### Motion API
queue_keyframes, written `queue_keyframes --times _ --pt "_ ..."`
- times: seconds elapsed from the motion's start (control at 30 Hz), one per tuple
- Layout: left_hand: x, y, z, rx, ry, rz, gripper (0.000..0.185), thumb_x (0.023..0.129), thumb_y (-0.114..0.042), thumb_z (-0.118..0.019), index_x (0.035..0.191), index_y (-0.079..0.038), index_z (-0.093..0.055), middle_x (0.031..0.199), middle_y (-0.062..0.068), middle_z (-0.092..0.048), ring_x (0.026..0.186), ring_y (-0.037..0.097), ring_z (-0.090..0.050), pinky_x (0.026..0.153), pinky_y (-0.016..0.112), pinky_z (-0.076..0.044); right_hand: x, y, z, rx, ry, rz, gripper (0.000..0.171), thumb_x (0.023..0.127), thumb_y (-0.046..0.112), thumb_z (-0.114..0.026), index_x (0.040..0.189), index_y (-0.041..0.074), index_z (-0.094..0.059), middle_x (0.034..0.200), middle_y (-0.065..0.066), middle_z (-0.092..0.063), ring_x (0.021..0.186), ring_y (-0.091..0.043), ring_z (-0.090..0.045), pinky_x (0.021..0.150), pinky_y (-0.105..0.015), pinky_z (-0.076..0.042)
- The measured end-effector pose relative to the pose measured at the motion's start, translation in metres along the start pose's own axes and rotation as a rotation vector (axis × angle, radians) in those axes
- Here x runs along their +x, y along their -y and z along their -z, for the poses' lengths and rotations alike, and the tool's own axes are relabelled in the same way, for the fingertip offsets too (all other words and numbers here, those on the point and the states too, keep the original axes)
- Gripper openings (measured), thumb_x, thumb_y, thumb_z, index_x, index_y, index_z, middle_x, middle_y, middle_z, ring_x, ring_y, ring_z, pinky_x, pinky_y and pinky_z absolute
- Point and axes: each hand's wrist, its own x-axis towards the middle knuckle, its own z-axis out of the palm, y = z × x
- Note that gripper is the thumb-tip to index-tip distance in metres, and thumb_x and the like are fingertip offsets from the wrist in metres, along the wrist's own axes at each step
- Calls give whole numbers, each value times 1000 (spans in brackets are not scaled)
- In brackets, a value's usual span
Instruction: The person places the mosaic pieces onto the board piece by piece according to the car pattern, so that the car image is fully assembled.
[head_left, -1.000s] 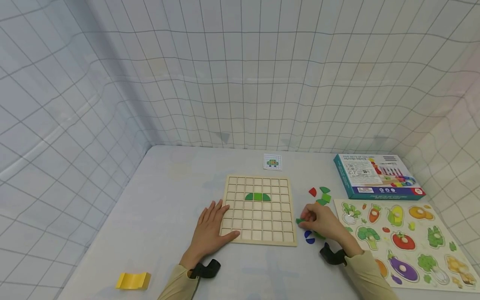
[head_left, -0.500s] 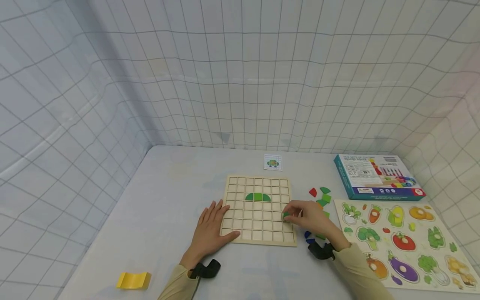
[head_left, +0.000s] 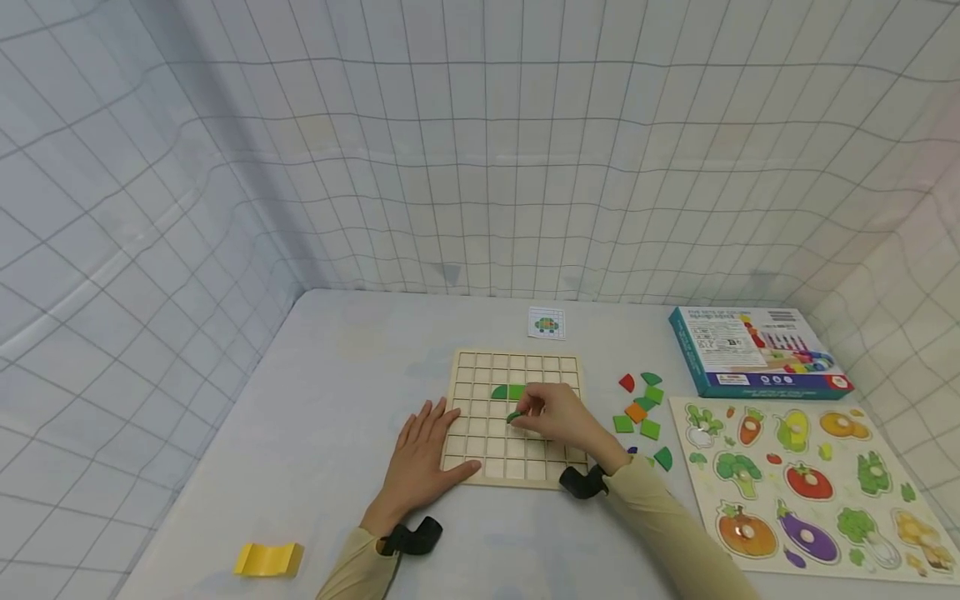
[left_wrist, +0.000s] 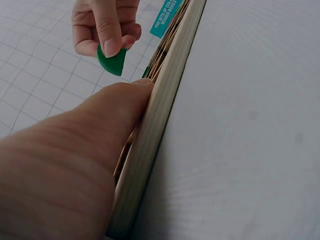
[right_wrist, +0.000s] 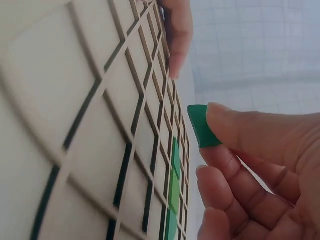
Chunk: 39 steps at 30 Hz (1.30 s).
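Green piece point(head_left: 513, 416) — pinched over grid board point(head_left: 480, 454)

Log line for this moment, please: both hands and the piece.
left hand: flat, bracing grid board edge | right hand: pinching green piece above board | placed green pieces: in cells

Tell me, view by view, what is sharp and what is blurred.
Head view: evenly lit and sharp, grid walls bowed by the lens. Left wrist view: green piece sharp, left hand soft. Right wrist view: wooden grid board blurred up close, fingers clearer.
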Motion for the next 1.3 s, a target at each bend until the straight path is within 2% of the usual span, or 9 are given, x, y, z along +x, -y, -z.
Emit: queue_keyframes --times 0.2,0.37,0.57,0.87,1.03,1.3 --pt "0 -1 1 -4 -7 -12 85 81 -61 -62 145 -11 -38 154 12 -24 142 29 -12 112 46 -7 21 7 -14 -21 -22 1 12 79 15 -79 81 14 -67 71 12 -60 63 -5 -53 57 -25 -45" --pt "1 -1 2 -9 -11 -18 84 81 -59 -63 145 -10 -38 153 12 -25 142 29 -13 112 46 -7 33 10 -22 -18 4 -32 6 83 16 -75 86 15 -70 74 13 -62 67 -5 -56 63 -26 -47" --pt "1 -1 2 -6 -13 -25 84 82 -60 -62 145 -11 -38 153 13 -25 142 30 -14 112 47 -7 42 13 -30 -62 26 -58 5 85 17 -73 84 17 -68 73 13 -61 67 -4 -56 64 -27 -47" --pt "0 0 0 -15 -25 -29 83 82 -59 -63 144 -11 -39 153 13 -25 141 30 -14 112 47 -8 46 14 -36 -130 39 -91 4 86 20 -72 85 18 -68 76 11 -60 67 -7 -55 62 -27 -46" --pt "-1 0 1 -24 -25 -29 82 82 -58 -64 144 -10 -39 153 13 -25 141 30 -15 112 48 -8 48 12 -38 -197 26 -71 4 86 21 -72 88 17 -71 83 9 -57 74 -8 -53 66 -27 -46" --pt "0 0 0 -22 -30 -39 82 82 -58 -63 144 -10 -39 153 13 -25 141 31 -15 112 48 -9 45 12 -35 -282 41 -47 12 87 21 -71 97 17 -75 89 6 -56 75 -9 -50 64 -26 -44"
